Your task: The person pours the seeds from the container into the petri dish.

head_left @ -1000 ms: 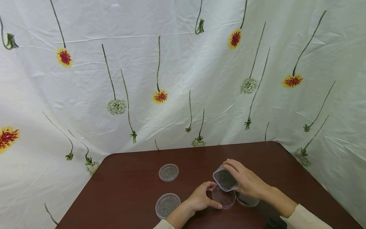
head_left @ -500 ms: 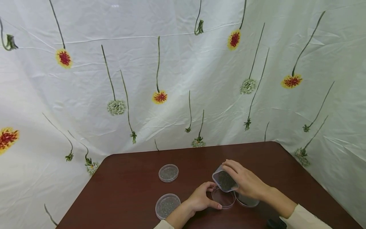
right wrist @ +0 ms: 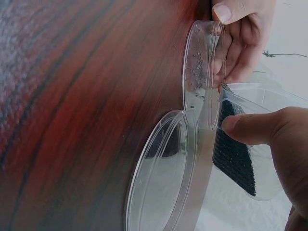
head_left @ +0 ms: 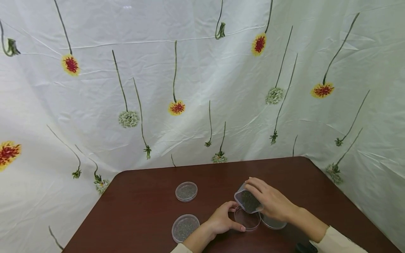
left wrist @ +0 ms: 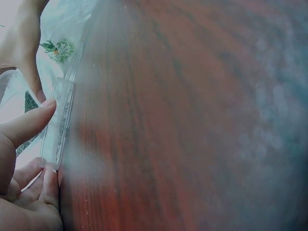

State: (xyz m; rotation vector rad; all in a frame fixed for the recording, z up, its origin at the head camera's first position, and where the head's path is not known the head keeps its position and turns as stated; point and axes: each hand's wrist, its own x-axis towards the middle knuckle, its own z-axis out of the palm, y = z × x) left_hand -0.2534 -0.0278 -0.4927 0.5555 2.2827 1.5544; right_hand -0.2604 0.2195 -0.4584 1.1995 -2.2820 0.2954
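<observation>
My left hand [head_left: 221, 219] holds a clear round petri dish [head_left: 247, 221] on the table, thumb on the near side and fingers on the far side. Above it, my right hand [head_left: 272, 200] grips a clear plastic tub [right wrist: 269, 187], tilted with its mouth toward the dish. Dark fine grains [right wrist: 233, 149] lie banked along the tub's lower side, reaching its lip at the dish's rim. A thin scatter of dark specks [right wrist: 198, 72] shows in the dish. In the left wrist view, the thumb [left wrist: 33, 120] and fingers bracket the dish's edge.
Beside the held dish, to its right, lies another clear dish [head_left: 273, 223], partly behind the right hand. Two petri dishes with greyish contents, a far one [head_left: 186, 191] and a near one [head_left: 185, 227], stand left. A black object [head_left: 306, 247] sits at the front edge.
The right hand and the tilted tub have shifted very slightly left and down over the dish. The left hand and the dishes have kept their places.
</observation>
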